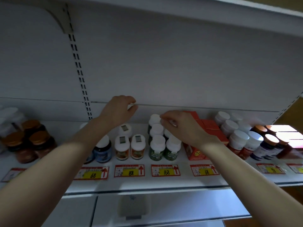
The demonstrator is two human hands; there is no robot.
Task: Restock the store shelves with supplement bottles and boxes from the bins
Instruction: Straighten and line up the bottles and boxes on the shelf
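Green supplement bottles (157, 148) with white caps stand in two rows running back from the 168 price tag on the white shelf (147, 182). My right hand (178, 126) reaches over the right row, its fingers pinched together on the rim of the rearmost white cap (154, 118). The hand hides the back of the right row. My left hand (117, 109) hovers near the back wall above the orange-labelled bottles (129, 146), fingers curved and apart, with nothing clearly in it.
Blue-labelled bottles (102, 150) sit under my left forearm and brown jars (27, 141) further left. Red boxes (211, 128) stand just right of my right hand, then white-capped red and blue bottles (242, 141). An upper shelf (213, 12) overhangs.
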